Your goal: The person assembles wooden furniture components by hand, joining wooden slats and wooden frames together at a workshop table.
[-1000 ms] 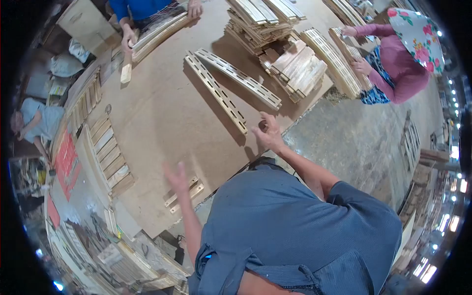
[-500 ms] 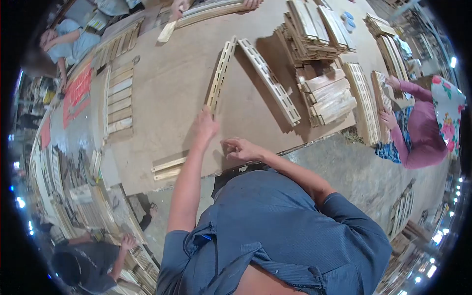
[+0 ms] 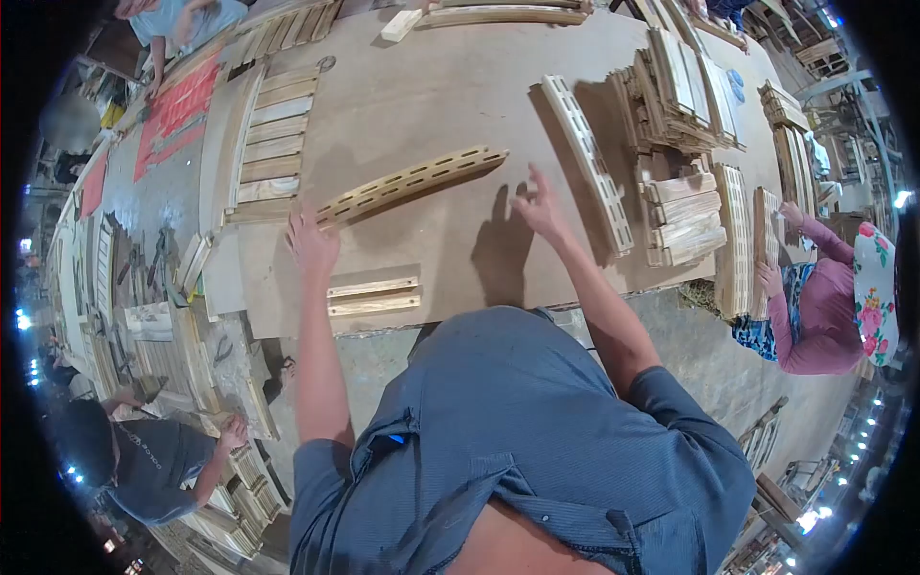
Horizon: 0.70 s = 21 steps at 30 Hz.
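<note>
My left hand (image 3: 313, 242) grips the near left end of a slotted wooden rail (image 3: 412, 180), which slants across the middle of the table. My right hand (image 3: 542, 205) is raised over the table beyond the rail's far end, fingers apart and holding nothing. To its right lies a second slotted rail (image 3: 589, 163). Two short wooden strips (image 3: 374, 296) rest near the table's front edge, right of my left forearm.
Stacked slats (image 3: 685, 220) stand right of the second rail. A slatted frame (image 3: 276, 144) lies at the left. A co-worker in pink (image 3: 826, 307) handles pieces at the right; another person (image 3: 158, 460) works at the lower left.
The held rail has swung from nearly upright to a flatter slant, its near end moving left with my left hand. My right hand has moved forward and right, and the view has shifted.
</note>
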{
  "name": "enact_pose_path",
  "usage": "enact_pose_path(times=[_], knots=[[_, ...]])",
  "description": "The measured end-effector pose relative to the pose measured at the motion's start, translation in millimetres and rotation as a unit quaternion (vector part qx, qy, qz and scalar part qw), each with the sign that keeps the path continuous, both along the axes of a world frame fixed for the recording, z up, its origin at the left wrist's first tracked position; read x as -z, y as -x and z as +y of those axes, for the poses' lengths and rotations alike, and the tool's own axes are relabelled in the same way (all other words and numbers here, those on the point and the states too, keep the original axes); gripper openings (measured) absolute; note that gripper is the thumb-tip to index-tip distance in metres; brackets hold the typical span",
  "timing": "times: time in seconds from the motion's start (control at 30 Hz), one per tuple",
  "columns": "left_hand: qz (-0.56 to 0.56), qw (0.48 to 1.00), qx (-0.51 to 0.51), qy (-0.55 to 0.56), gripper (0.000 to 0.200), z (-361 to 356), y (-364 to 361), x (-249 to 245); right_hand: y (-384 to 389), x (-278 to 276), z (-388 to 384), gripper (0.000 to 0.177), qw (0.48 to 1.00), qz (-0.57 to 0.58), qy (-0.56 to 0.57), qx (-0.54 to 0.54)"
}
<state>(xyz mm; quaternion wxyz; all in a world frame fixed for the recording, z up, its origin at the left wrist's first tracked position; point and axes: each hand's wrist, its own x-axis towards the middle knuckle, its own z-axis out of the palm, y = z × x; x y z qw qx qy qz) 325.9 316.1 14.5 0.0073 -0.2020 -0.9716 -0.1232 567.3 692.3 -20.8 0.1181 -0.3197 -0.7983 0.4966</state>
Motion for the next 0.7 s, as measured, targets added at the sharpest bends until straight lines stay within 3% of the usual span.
enact_pose_path(times=[0.03,0.07,0.13,0.17,0.27,0.33,0.43,0.53,0.63,0.7], knots=[[0.006,0.995,-0.062,-0.076,0.086,-6.8,-4.5,3.4,17.3,2.0,1.2,0.08,0.998,-0.011,-0.068,0.0],[0.001,0.995,-0.063,-0.073,0.086,-16.7,-1.8,16.6,33.1,3.7,2.8,0.08,0.998,-0.016,-0.065,-0.001],[-0.127,0.937,-0.147,-0.29,0.103,-42.0,-0.6,56.1,60.2,6.2,1.6,0.081,0.979,0.041,-0.198,-0.005],[-0.131,0.937,-0.153,-0.287,0.103,-49.4,-0.9,65.0,70.1,6.7,2.0,0.081,0.98,0.035,-0.195,-0.009],[-0.214,0.902,-0.15,-0.344,0.103,-46.1,-5.0,56.6,78.4,14.7,8.4,0.041,0.976,-0.043,-0.205,-0.063],[-0.17,0.902,-0.093,-0.386,0.096,-53.1,0.2,64.4,62.7,2.0,-6.4,0.038,0.974,-0.088,-0.192,-0.085],[-0.233,0.864,-0.132,-0.426,0.085,-81.4,-0.4,46.0,21.6,-18.5,-45.9,0.033,0.969,-0.126,-0.166,-0.129],[-0.246,0.892,-0.113,-0.362,0.073,-136.8,-7.3,20.3,-12.9,-41.7,-93.2,0.033,0.971,-0.129,-0.142,-0.145],[-0.266,0.876,-0.107,-0.388,0.061,-199.6,-20.1,29.2,-31.3,-60.3,-131.0,0.03,0.972,-0.107,-0.085,-0.192],[-0.186,0.959,-0.052,-0.209,0.046,-216.6,-26.7,15.6,-37.5,-57.5,-144.7,0.028,0.946,-0.109,-0.149,-0.267]])
